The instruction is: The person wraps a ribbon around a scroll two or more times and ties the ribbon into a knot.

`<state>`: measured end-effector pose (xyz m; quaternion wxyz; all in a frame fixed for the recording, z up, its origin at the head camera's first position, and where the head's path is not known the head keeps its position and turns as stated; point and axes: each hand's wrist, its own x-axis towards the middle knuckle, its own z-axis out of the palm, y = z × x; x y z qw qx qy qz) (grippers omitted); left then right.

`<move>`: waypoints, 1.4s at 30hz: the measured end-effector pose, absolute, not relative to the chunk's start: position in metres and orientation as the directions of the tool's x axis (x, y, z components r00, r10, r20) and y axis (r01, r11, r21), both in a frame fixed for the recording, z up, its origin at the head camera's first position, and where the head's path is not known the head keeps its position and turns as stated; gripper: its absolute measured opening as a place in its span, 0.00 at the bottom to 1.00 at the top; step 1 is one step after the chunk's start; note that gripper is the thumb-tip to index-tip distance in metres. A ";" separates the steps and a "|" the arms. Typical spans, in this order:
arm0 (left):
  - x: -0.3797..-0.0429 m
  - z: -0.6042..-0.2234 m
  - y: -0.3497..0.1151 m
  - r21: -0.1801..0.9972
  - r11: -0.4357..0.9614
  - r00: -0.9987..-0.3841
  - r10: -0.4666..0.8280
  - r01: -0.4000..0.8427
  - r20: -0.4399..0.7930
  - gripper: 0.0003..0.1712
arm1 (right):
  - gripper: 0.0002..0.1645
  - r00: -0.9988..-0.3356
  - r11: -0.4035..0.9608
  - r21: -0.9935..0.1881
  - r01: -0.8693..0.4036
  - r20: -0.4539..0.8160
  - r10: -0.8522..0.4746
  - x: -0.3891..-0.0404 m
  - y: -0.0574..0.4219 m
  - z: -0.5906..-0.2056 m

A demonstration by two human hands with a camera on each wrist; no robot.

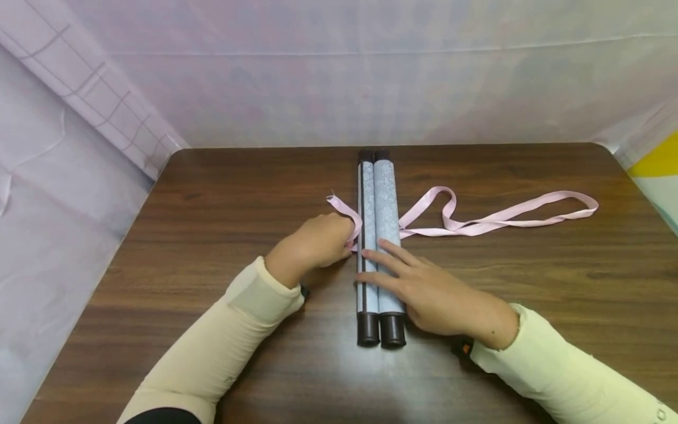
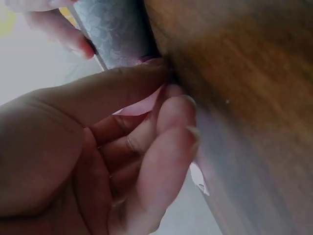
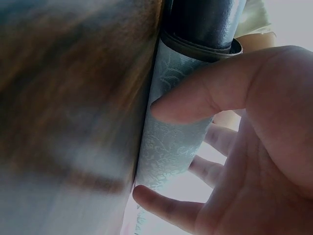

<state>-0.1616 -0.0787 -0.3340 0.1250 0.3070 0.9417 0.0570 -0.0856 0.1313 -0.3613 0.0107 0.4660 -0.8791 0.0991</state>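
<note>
A hanging scroll lies on the table, rolled from both ends into two side-by-side rolls with pale blue patterned cloth and dark end knobs. A pink ribbon passes beneath it, with a long loop out to the right and a short frayed end to the left. Close against the scroll's left side, my left hand pinches the ribbon between thumb and fingers. My right hand rests across the lower half of both rolls, fingers spread and fairly straight. In the right wrist view its thumb lies along the patterned roll.
The brown wooden table extends to both sides of the scroll. A pale cloth backdrop hangs along its far edge, and a white sheet hangs at the left. Something yellow shows beyond the right edge.
</note>
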 end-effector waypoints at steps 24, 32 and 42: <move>-0.170 -0.302 -0.092 0.186 0.782 -0.779 0.617 0.594 -0.107 0.11 | 0.49 -0.579 0.557 -0.178 -0.811 0.112 -0.808 -0.087 0.134 -0.360; -0.173 -0.289 -0.102 0.212 0.789 -0.807 0.591 0.576 -0.006 0.11 | 0.50 -0.586 0.563 -0.190 -0.805 0.105 -0.803 -0.085 0.134 -0.361; -0.171 -0.275 -0.118 0.338 0.815 -0.878 0.394 0.470 0.271 0.08 | 0.50 -0.580 0.557 -0.194 -0.808 0.092 -0.809 -0.085 0.131 -0.361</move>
